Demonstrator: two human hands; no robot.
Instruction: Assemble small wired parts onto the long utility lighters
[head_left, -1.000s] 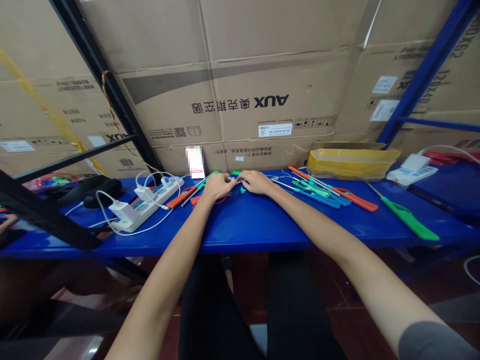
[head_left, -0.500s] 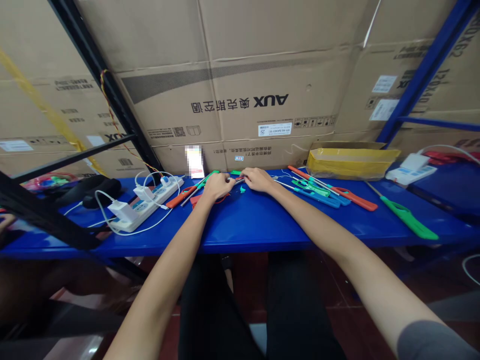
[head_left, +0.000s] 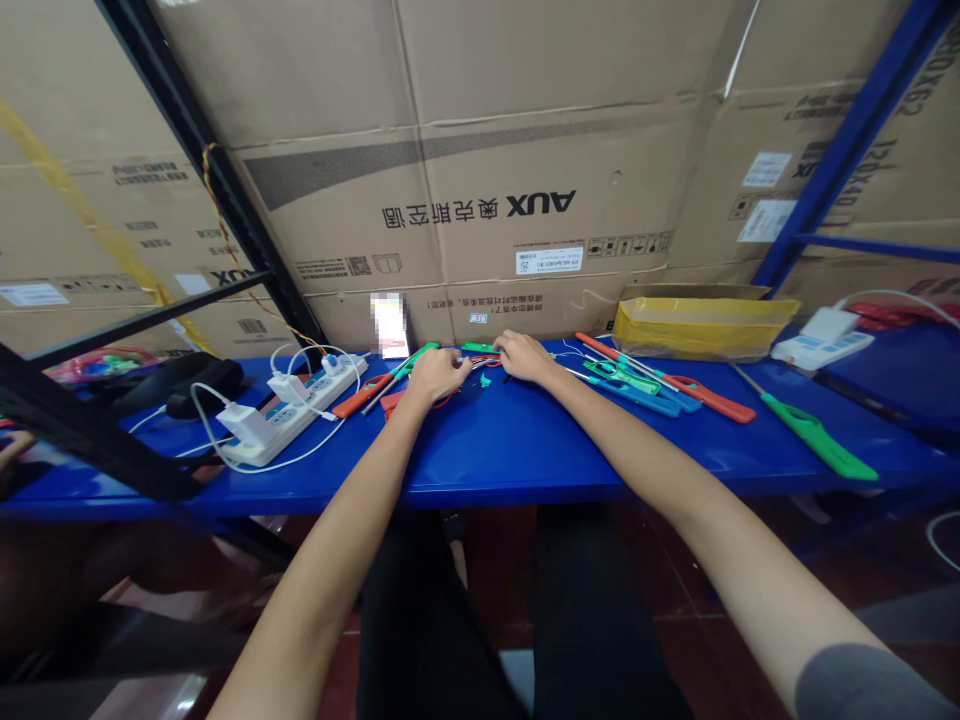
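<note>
left hand (head_left: 437, 375) curled, right hand (head_left: 523, 357) loosely spread, pinch unclear, either side of small green plastic piece (head_left: 485, 381), back edge of glossy blue tabletop (head_left: 480, 465)

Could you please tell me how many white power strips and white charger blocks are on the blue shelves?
White power strips: 2
White charger blocks: 3
Total: 5
</note>
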